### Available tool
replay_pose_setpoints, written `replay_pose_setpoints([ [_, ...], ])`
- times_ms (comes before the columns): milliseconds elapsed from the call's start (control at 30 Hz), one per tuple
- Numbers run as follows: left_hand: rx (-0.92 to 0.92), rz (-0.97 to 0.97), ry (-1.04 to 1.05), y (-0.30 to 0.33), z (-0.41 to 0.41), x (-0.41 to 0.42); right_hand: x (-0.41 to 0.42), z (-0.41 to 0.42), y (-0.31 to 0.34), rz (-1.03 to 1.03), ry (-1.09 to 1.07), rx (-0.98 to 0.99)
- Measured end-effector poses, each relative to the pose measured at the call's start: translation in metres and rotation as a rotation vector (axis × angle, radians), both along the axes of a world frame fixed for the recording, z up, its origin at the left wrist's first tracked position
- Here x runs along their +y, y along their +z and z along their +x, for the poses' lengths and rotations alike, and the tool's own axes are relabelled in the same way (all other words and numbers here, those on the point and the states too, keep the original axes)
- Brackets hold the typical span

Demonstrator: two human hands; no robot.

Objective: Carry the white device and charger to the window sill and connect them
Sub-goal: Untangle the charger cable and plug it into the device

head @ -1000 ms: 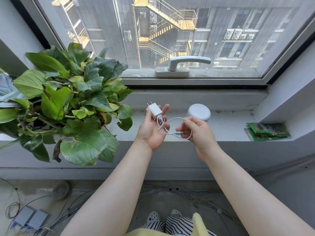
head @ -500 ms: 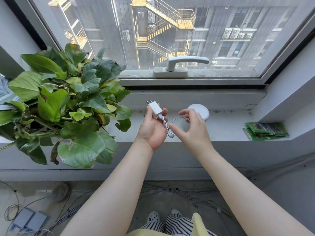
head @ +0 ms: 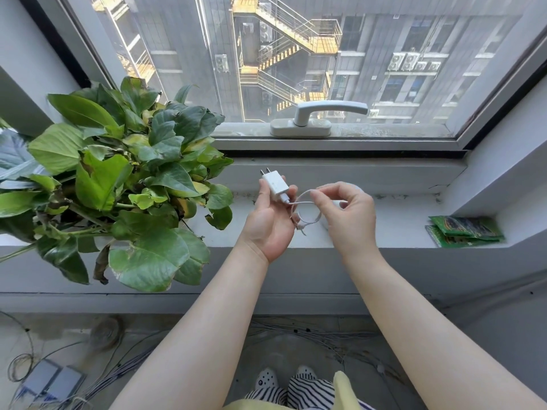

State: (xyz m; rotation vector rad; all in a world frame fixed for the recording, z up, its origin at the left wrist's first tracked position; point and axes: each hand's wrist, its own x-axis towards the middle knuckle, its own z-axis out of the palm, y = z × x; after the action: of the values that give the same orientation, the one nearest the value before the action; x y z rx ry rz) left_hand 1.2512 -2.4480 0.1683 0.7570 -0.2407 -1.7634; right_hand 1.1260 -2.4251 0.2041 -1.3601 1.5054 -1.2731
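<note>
My left hand [head: 270, 224] holds the white charger plug [head: 276, 185] palm up over the window sill [head: 399, 220], prongs pointing away. A thin white cable [head: 307, 213] runs from the plug and coils in a loop between both hands. My right hand [head: 347, 216] pinches that cable at the top of the loop with thumb and forefinger. The round white device [head: 337, 203] sits on the sill behind my right hand, almost wholly hidden by it.
A large leafy potted plant [head: 118, 184] fills the sill's left part, close to my left hand. Green packets [head: 464, 230] lie at the sill's right end. A window handle [head: 322, 118] is above. Cables and boxes [head: 47, 383] lie on the floor.
My right hand has moved up and left along the cable, from a low grip on the loop to a pinch near the plug, and now covers the white device.
</note>
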Motion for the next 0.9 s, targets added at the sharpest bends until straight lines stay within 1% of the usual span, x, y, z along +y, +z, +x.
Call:
replay_pose_setpoints([
  [33,0.001,-0.003,0.019,0.0,0.001,0.0,-0.001,-0.002,0.002,-0.006,-0.031,-0.048],
  [100,0.038,0.023,0.089,0.0,0.004,-0.001,-0.004,-0.007,0.009,-0.007,-0.082,-0.238],
  [167,0.175,0.072,0.182,-0.002,0.009,-0.003,-0.007,-0.015,0.017,0.007,-0.114,-0.438],
  [233,0.319,0.106,0.213,-0.004,0.014,-0.005,-0.012,-0.022,0.021,-0.028,-0.154,-0.514],
  [267,0.337,0.116,0.202,-0.006,0.016,-0.005,-0.013,-0.026,0.022,-0.055,-0.175,-0.523],
  [300,0.305,0.122,0.197,-0.009,0.017,-0.006,-0.015,-0.03,0.022,-0.077,-0.197,-0.523],
  [367,0.171,0.122,0.2,-0.013,0.018,-0.007,-0.018,-0.037,0.023,-0.102,-0.228,-0.504],
  [433,0.083,0.109,0.189,-0.013,0.018,-0.007,-0.021,-0.042,0.023,-0.077,-0.189,-0.458],
  [533,0.058,0.082,0.114,-0.007,0.016,-0.006,-0.023,-0.039,0.02,0.04,0.018,-0.345],
  [567,0.025,0.066,0.093,-0.003,0.015,-0.006,-0.023,-0.036,0.021,0.067,0.094,-0.304],
  [667,-0.129,-0.012,0.09,0.003,0.014,-0.008,-0.022,-0.029,0.024,0.112,0.277,-0.184],
  [767,-0.296,-0.125,0.061,0.008,0.014,-0.007,-0.024,-0.024,0.027,0.148,0.395,-0.13],
  [833,-0.329,-0.154,0.04,0.012,0.01,-0.006,-0.027,-0.018,0.027,0.141,0.397,-0.075],
  [900,-0.364,-0.162,0.072,0.015,0.005,-0.006,-0.029,-0.011,0.026,0.106,0.347,-0.068],
])
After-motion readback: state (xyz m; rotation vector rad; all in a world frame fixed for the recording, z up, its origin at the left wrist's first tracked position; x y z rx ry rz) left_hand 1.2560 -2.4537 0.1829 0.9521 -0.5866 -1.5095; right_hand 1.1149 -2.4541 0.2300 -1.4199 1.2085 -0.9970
